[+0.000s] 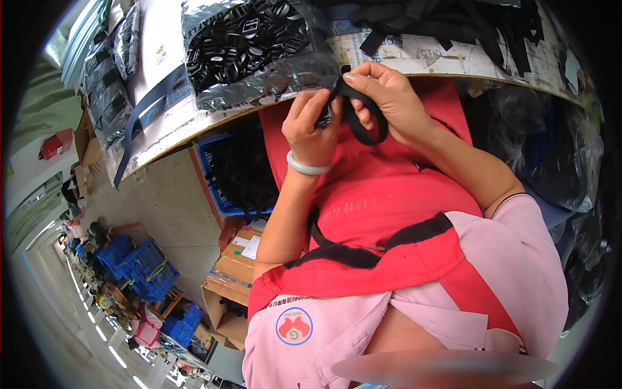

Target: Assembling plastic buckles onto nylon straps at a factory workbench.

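- We find the black webbing strap (381, 129) in front of the chest, just off the worktable's (152, 61) near edge, bent into a loose loop between the two hands.
- Our left hand (311, 126) and right hand (395, 100) are close together, both pinched on the strap; whether their fingertips touch, we cannot tell.
- In the left hand we make out a small, shiny black piece, probably a plastic buckle (324, 118); fingers hide whether the strap passes through it.
- We judge that a twist in the loop could leave the strap wrong way round, since black on black hides its faces.
- If the left pinch slackens, the piece could drop onto the red apron (382, 194) or past it.
- Beyond the hands, we see a clear plastic bag (265, 84) of loose black buckles (249, 42) near the edge; a knock from a knuckle could spill some.
- To the left, a dark blue strap (134, 120) overhangs the edge, so a passing forearm could snag it.
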Available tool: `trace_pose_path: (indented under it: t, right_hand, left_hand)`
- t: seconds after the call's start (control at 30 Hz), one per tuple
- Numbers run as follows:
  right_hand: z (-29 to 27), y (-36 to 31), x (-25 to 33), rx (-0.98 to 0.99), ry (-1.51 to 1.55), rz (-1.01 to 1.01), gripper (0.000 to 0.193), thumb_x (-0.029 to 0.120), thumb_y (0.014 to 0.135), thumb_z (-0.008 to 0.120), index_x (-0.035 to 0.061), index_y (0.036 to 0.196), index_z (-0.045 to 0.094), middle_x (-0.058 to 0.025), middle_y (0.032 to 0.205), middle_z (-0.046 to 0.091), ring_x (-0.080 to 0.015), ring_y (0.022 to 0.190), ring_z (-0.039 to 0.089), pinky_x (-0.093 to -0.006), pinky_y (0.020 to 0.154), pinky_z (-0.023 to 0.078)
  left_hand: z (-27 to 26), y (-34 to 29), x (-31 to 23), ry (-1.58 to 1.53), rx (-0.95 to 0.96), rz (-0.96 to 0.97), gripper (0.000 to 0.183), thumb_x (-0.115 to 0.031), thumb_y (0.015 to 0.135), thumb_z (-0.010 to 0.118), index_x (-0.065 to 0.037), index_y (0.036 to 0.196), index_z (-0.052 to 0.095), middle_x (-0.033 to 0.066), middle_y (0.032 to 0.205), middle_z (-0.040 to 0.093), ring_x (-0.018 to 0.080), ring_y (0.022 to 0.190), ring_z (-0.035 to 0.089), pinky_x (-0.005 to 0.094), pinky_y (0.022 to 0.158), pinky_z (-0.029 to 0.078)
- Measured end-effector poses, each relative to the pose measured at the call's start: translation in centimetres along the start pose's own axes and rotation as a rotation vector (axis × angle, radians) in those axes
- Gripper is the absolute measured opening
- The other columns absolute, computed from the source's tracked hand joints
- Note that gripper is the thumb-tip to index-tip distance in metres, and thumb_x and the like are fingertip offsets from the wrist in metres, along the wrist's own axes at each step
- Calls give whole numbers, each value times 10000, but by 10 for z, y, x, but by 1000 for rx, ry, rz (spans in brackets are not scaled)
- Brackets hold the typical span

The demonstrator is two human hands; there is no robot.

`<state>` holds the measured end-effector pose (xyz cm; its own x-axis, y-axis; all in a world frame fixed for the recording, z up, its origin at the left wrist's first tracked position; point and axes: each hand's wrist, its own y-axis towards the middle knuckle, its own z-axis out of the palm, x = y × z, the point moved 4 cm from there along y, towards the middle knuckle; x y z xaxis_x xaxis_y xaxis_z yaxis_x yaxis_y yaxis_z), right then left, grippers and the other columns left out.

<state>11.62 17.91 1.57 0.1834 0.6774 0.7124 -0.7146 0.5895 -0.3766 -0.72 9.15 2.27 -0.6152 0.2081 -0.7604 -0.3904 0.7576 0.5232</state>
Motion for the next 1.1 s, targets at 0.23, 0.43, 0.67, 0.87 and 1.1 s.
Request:
trace_pose_path:
  t: [0.23, 0.43, 0.67, 0.87, 1.1]
  right_hand:
    - [-11, 10, 0, 164, -151, 188, 244, 281, 931, 633, 66, 1046, 627, 1, 770, 636, -49, 663, 584, -183, 623, 484]
    - [-17, 6, -7, 82, -570, -255, 147, 158, 889, 682, 46, 983, 670, 33, 813, 593, -49, 756, 539, -205, 694, 434]
    - [15, -25, 30, 27, -722, -547, 147, 129, 901, 657, 10, 826, 616, 22, 721, 530, -48, 659, 460, -195, 615, 390]
    - [-13, -9, 0, 102, -721, 1, 240, 186, 903, 651, 36, 733, 573, 64, 622, 498, -3, 544, 394, -196, 464, 286]
    - [-18, 0, -14, 142, -259, 279, 215, 280, 925, 641, 76, 898, 581, 57, 634, 512, -12, 501, 472, -149, 446, 364]
  left_hand:
    - [-1, -4, 14, -308, 176, -247, 184, 59, 793, 709, 27, 971, 676, 89, 892, 658, 163, 723, 622, 234, 611, 472]
    - [9, -26, 30, -978, 104, -1143, 209, -124, 900, 638, 37, 1033, 649, 71, 783, 648, 100, 542, 522, 219, 399, 359]
    - [1, -18, 19, -761, -1, -973, 204, -99, 846, 723, 41, 986, 675, 23, 664, 616, 64, 490, 499, 203, 416, 341]
    - [1, -22, 15, -572, 23, -796, 137, -67, 851, 714, 9, 965, 711, -28, 654, 577, 22, 517, 449, 184, 449, 312]
    - [-10, -23, 13, -597, 84, -721, 140, -41, 848, 706, 5, 981, 710, -40, 752, 580, 17, 590, 453, 178, 499, 324]
